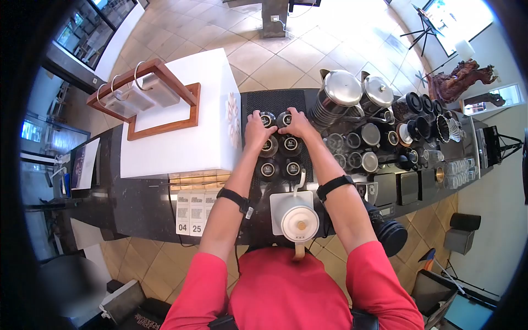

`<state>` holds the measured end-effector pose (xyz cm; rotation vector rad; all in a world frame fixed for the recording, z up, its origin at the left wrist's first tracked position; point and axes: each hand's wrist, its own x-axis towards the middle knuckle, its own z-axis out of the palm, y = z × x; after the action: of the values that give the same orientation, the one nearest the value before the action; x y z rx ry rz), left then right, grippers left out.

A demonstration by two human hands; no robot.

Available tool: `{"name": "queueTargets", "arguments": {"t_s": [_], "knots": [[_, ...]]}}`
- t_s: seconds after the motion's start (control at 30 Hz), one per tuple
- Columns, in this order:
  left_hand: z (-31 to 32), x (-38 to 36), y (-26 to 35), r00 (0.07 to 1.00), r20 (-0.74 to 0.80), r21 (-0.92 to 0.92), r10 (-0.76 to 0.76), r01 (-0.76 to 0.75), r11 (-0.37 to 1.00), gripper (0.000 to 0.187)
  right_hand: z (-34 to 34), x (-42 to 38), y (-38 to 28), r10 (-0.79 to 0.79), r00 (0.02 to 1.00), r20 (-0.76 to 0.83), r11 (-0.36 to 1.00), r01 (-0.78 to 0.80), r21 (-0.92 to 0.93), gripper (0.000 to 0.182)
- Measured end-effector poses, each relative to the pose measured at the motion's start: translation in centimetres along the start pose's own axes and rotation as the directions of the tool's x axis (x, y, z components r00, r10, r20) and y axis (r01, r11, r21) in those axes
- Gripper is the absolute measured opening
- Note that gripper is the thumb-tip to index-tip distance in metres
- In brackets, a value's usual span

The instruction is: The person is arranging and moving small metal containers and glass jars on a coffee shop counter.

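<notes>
Both hands reach across the dark worktop to a cluster of black cups on a mat — the left hand closed over one far cup, the right hand gripping its neighbour. A white kettle stands nearer; steel pitchers sit just right.

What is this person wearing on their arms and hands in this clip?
Both arms have red sleeves ending near the elbow, with bare forearms. Each forearm carries a black strap band: the left band has a small white tag hanging from it, the right band is plain. The left hand and right hand wear no gloves.
</notes>
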<state>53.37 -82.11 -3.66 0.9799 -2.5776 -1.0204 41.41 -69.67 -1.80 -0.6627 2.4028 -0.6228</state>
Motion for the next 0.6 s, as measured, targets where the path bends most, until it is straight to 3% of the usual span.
{"name": "queueTargets", "arguments": {"t_s": [0.13, 0.6], "knots": [[-0.1, -0.2, 0.1, 0.999, -0.02, 0.027, 0.03, -0.03, 0.999, 0.079, 0.4, 0.3, 0.5, -0.045, 0.999, -0.022, 0.999, 0.045, 0.017, 0.102], [-0.4, -0.6, 1.4, 1.0, 0.005, 0.138, 0.009, -0.009, 0.99, 0.081, 0.2, 0.3, 0.8, -0.081, 0.995, -0.053, 0.995, 0.084, 0.055, 0.089]]}}
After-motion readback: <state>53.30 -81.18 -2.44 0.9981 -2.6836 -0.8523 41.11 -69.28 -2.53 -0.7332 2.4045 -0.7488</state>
